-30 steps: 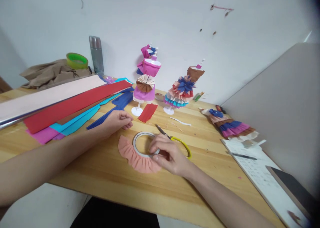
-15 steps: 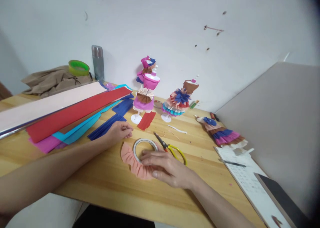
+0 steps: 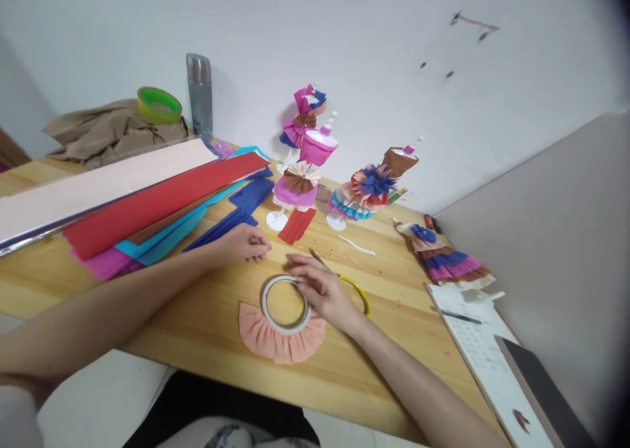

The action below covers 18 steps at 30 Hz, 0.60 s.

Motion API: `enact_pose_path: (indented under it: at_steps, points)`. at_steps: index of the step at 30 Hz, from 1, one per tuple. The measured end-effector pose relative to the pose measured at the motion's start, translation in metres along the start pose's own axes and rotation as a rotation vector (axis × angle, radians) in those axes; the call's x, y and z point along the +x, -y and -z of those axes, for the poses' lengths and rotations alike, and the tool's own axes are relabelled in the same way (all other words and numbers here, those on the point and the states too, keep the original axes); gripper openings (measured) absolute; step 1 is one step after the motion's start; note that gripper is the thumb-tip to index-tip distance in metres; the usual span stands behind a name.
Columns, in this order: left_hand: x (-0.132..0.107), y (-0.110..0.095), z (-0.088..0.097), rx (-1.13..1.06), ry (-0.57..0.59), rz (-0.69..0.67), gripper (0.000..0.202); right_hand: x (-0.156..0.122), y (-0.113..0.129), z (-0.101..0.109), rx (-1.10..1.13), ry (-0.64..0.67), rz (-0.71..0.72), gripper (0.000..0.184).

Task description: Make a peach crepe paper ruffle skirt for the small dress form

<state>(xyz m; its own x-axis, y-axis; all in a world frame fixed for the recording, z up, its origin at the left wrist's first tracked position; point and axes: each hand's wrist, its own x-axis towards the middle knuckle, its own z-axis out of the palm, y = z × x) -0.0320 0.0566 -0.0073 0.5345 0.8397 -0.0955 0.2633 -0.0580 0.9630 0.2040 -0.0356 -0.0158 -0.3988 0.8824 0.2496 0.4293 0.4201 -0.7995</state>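
Wooden table (image 3: 211, 330) against a pale wall (image 3: 364, 21); clock directions from the white tape ring (image 3: 265, 300), lying flat near the table's front edge. Left hand (image 3: 246, 243) at 11 o'clock, apart from the ring: fingers loosely curled together, thumb side up, cannot tell if anything is pinched. Right hand (image 3: 325, 294) at 2 o'clock: fingers loosely extended, nothing gripped, fingertips over or beside the ring's upper right rim, contact unclear. Pleated peach paper ruffle (image 3: 280, 346) fans round the ring from 3 through 6 to 9 o'clock, inner edge meeting the ring; overlap can't be told.

Scissors (image 3: 362, 291) at 2, yellow handle showing, partly hidden by the right hand. Red paper piece (image 3: 296, 226) at 12, thin white strip (image 3: 357, 245) at 2. Blue strips (image 3: 252, 195) at 11, behind the left hand; long crepe sheets (image 3: 167, 200) at 10, red and pale pink on top.

Farther out: pink-topped dress form (image 3: 295, 195) at 12, a second dressed form (image 3: 296, 130) behind it, brown-topped form (image 3: 361, 192) at 1. Bottle (image 3: 200, 100) at 11; brown cloth (image 3: 111, 133) between 10 and 11, green tape roll (image 3: 160, 107) on it. Tiered paper dress (image 3: 450, 262) lies between 2 and 3; white written sheet (image 3: 492, 346) past 3, pen (image 3: 460, 317) on it.
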Motion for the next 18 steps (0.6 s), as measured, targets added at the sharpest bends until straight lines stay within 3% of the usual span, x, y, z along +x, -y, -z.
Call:
enact_pose_path:
  at_steps: [2,4,9,14,18]
  points:
    - [-0.005,-0.008,0.007,0.175,0.194,-0.077,0.009,-0.001,-0.004,-0.007,0.028,-0.064,-0.034,0.019]
    - [-0.013,-0.017,0.011,0.365,0.318,-0.126,0.011,-0.002,-0.006,-0.013,0.068,-0.146,-0.078,0.016]
    - [-0.032,-0.038,0.002,0.483,0.568,-0.023,0.011,-0.003,-0.009,-0.019,0.141,-0.316,-0.154,0.008]
    - [-0.037,-0.050,-0.003,0.449,0.606,0.062,0.021,-0.001,-0.008,-0.015,0.219,-0.432,-0.212,0.005]
    - [-0.036,-0.044,-0.007,0.390,0.574,0.079,0.021,-0.001,-0.007,-0.012,0.250,-0.472,-0.236,0.004]
